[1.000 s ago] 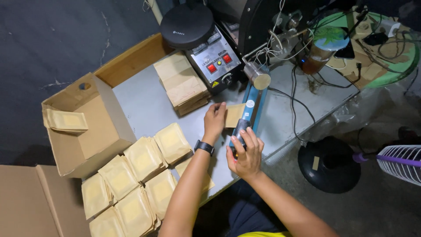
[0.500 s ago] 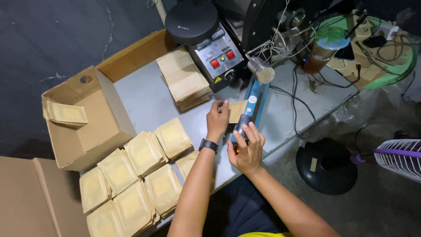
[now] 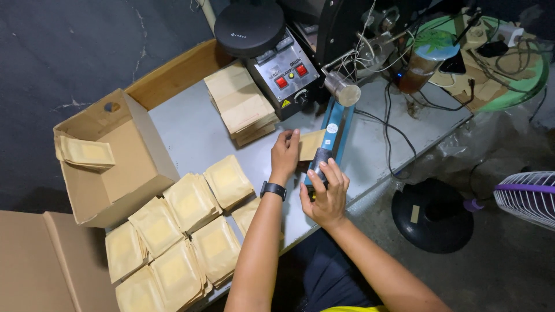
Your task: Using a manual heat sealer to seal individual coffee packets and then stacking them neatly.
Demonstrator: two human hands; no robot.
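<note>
A person stands at a grey worktable (image 3: 191,136), seen from above. Their left hand (image 3: 284,153), a dark watch on its wrist, lies flat on a small brown paper pouch (image 3: 312,144), fingers together and stretched out, holding it against the side of a blue heat sealer (image 3: 332,138). Their right hand (image 3: 325,193) rests on the sealer's near end, fingers spread and curved over its dark handle (image 3: 319,162), pressing down on it. The pouch sits between the two hands, its far edge tucked under the sealer's arm.

Just behind the hands stands a stack of flat empty brown bags (image 3: 241,105), and beside that a metal control box (image 3: 286,78) with red buttons. To the left of the forearms lie many filled, sealed pouches (image 3: 185,231), overlapping along the table's near edge. Further left sits an open cardboard box (image 3: 110,159) holding one pouch. Black cables (image 3: 387,136) trail across the table to the right of the sealer. A black round base (image 3: 433,214) and a fan (image 3: 529,196) stand on the floor.
</note>
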